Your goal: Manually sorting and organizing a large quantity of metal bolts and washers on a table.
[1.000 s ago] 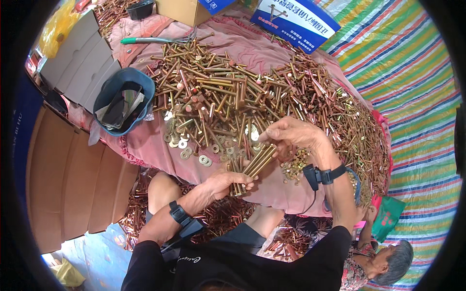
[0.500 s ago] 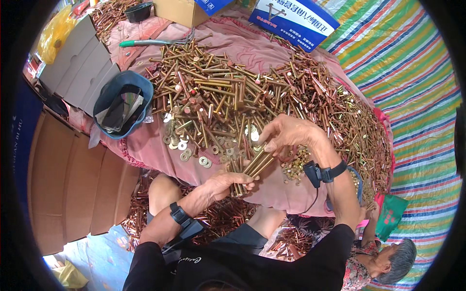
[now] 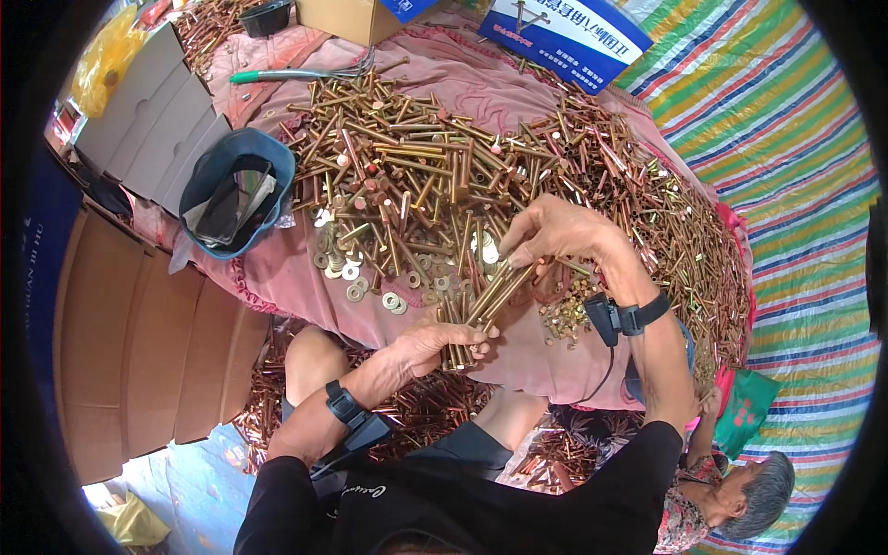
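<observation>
Low over the pink cloth, my left hand [image 3: 425, 344] is closed around a bundle of long brass-coloured bolts [image 3: 488, 301]. Several of their shafts stand up out of the fist, and others lean up to the right. My right hand [image 3: 566, 231] is at the upper ends of the leaning bolts, thumb and fingers pinched on them. Beyond both hands spreads a big heap of loose bolts [image 3: 407, 157]. Flat washers [image 3: 355, 292] lie near the heap's front left. Below my right hand, small brass-coloured nuts [image 3: 566, 314] are scattered.
A blue plastic tub [image 3: 242, 242] holding dark flat items stands at left, near brown cardboard [image 3: 153, 342]. A green-handled tool [image 3: 277, 76] lies behind the heap. Blue-and-white box [image 3: 564, 42] stands at the back. Another person [image 3: 717, 499] sits at lower right, beside striped sheeting [image 3: 795, 240].
My right hand has risen slightly, its fingers still at the bolts' upper ends. The left hand keeps its hold on the bundle, almost unmoved. The view has shifted a little.
</observation>
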{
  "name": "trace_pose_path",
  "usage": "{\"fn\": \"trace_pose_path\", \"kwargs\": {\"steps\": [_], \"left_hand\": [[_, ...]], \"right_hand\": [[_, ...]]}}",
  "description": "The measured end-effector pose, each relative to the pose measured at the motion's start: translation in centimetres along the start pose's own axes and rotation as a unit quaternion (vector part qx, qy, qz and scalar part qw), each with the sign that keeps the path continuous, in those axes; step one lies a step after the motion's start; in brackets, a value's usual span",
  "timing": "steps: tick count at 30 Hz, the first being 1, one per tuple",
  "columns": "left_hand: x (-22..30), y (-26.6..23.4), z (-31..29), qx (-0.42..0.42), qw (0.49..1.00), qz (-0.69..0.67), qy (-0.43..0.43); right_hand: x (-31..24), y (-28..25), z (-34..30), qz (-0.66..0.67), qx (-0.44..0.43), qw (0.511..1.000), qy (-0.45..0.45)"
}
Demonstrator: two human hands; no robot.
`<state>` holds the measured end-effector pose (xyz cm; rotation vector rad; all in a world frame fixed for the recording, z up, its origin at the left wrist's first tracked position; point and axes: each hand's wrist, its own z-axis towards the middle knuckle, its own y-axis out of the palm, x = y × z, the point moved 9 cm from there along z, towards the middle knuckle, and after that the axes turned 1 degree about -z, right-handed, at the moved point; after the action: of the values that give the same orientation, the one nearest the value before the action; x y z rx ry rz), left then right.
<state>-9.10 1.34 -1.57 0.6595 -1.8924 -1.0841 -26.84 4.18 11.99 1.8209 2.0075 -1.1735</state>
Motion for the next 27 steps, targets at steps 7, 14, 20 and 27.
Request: {"fn": "trace_pose_path", "kwargs": {"steps": [7,14,20,27], "left_hand": [[-0.4,-0.8,0.1,0.038,0.998,-0.06,0.001],[-0.8,-0.9,0.4,0.027,0.999,-0.021,-0.004],[-0.5,-0.8,0.2,0.039,0.999,-0.035,0.003],[-1.0,-0.6,0.5,0.023,0.999,-0.042,-0.005]], "right_hand": [[0.0,-0.6,-1.1,0.044,0.034,0.998,-0.012],[0.2,-2.7,-2.2,-0.005,0.116,0.992,-0.048],[2.0,-3.9,-2.7,0.087,0.133,0.985,-0.061],[4.4,-1.5,-6.2,0.236,0.234,0.94,-0.076]]}}
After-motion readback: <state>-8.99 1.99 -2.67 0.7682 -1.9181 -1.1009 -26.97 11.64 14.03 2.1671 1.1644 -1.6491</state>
